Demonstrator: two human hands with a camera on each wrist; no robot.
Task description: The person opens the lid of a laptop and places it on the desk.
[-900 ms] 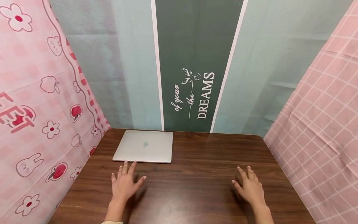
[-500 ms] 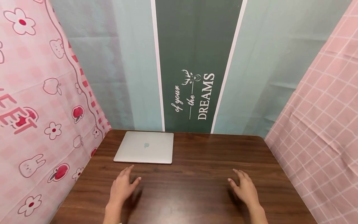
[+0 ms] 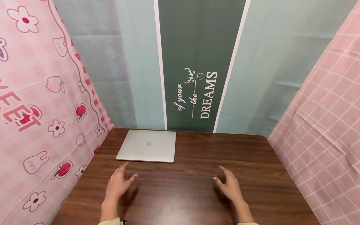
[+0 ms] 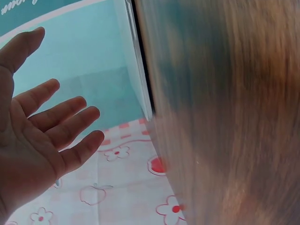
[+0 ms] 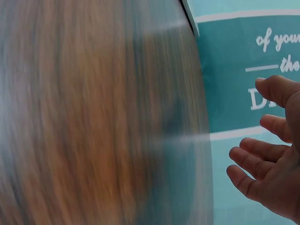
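Note:
A closed silver laptop (image 3: pixel 146 150) with an apple logo on its lid lies at the back left of the table. Just in front of its near left corner is my left hand (image 3: pixel 117 184), held over the tabletop with fingers extended and thumb spread. My right hand (image 3: pixel 230 187) hovers farther right, fingers forward and thumb pointing inward, well apart from the laptop. Both palms face each other and hold nothing. In the left wrist view the left hand (image 4: pixel 42 131) shows loosely spread fingers beside the laptop's thin edge (image 4: pixel 140 61). The right hand (image 5: pixel 272 154) looks similarly relaxed in its wrist view.
The dark brown wooden table (image 3: pixel 180 190) reaches back to a blue-green curtain (image 3: pixel 261 62) with a dark lettered stripe (image 3: pixel 197 47). A pink printed cloth (image 3: pixel 36 125) hangs along the left side, a pink checked cloth (image 3: pixel 323 125) along the right.
My right hand has moved left, toward the middle of the table. My left hand has shifted slightly left and its fingers have drawn closer together. The laptop stays where it lay.

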